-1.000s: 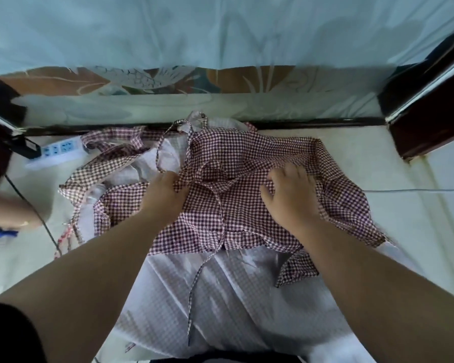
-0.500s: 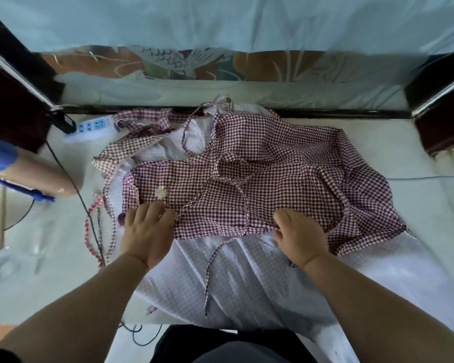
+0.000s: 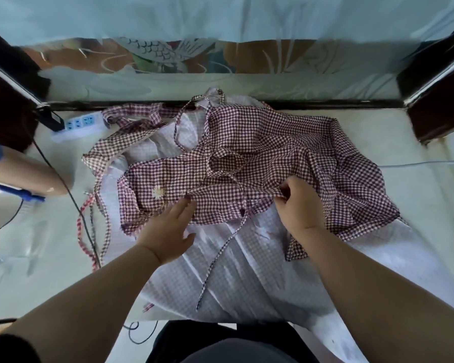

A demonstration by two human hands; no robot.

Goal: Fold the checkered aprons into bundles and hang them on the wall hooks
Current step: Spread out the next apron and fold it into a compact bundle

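A checkered apron (image 3: 268,142) in maroon and white lies crumpled in the middle of the pale, glossy tabletop (image 3: 417,184), its thin woven cloth bunched into soft ridges and folds. Its right side rises in a loose heap, while the left side lies flatter and carries a small embroidered daisy (image 3: 158,191). Wide checkered bands loop out at its far left corner, and a narrow tie strap (image 3: 220,251) in the same check runs from the near hem toward the person.

The apron rests on a pale checked cloth (image 3: 247,279), lilac-white and faintly shiny with long creases, which spreads to the near edge of the tabletop.

The left hand (image 3: 168,231) lies flat on the apron's near hem, fingers straight and thumb spread, gripping nothing. The right hand (image 3: 299,205) has its fingers curled and pinches a fold of the apron just right of the middle.

A red-and-white striped cord (image 3: 85,231) trails beside the cloth on the left, crossed by a thin black cable (image 3: 71,195). A white power strip (image 3: 81,124) with blue sockets sits at the far left edge, and another person's forearm (image 3: 29,174) rests on the tabletop near it
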